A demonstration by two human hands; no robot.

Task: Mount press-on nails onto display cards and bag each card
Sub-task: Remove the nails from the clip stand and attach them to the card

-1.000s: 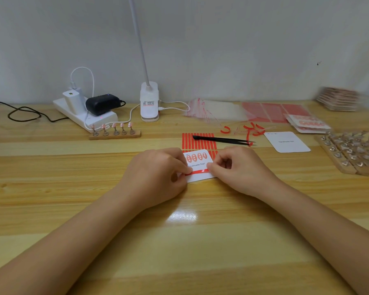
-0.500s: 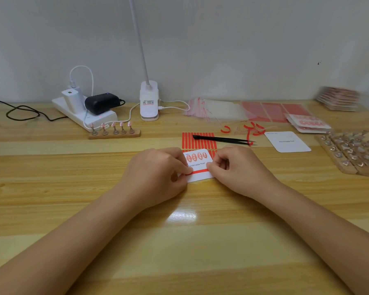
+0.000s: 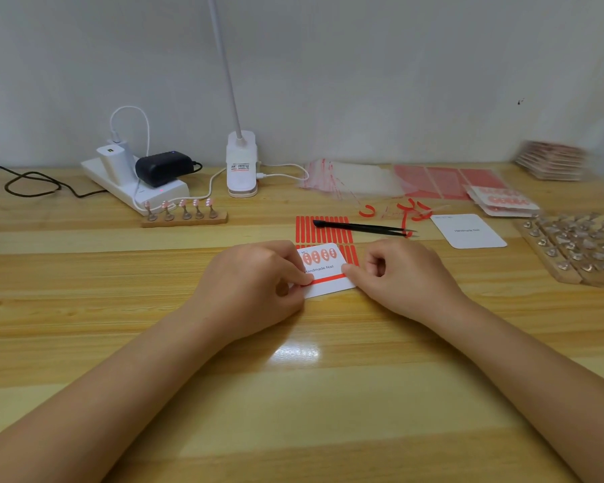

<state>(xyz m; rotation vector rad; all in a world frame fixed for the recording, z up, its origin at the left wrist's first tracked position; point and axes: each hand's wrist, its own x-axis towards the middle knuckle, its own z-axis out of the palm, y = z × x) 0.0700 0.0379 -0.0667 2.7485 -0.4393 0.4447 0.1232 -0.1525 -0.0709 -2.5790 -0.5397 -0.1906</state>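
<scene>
Fingers (image 3: 302,277) of the left hand (image 3: 255,284) curl and pinch the left edge of the display card (image 3: 325,273); right hand (image 3: 405,277) fingers curl too, thumb tip pressed on the card's right edge where a red strip (image 3: 328,279) crosses it.

Head view: card lies flat on the desk (image 3: 293,395), between the two hands, tilted slightly. Five pink press-on nails (image 3: 317,256) sit in a row along its top, above the print "Handmade Nail". Card overlaps the near edge of a sheet of red strips (image 3: 323,229). Black tweezers (image 3: 361,228) rest across that sheet. Blank card (image 3: 468,231) lies to the right, well apart. Clear bags (image 3: 353,177) heaped toward the wall. Wooden nail stand (image 3: 183,216) with five nails to the left, near a power strip (image 3: 136,184). Lamp base (image 3: 242,165) behind.
</scene>
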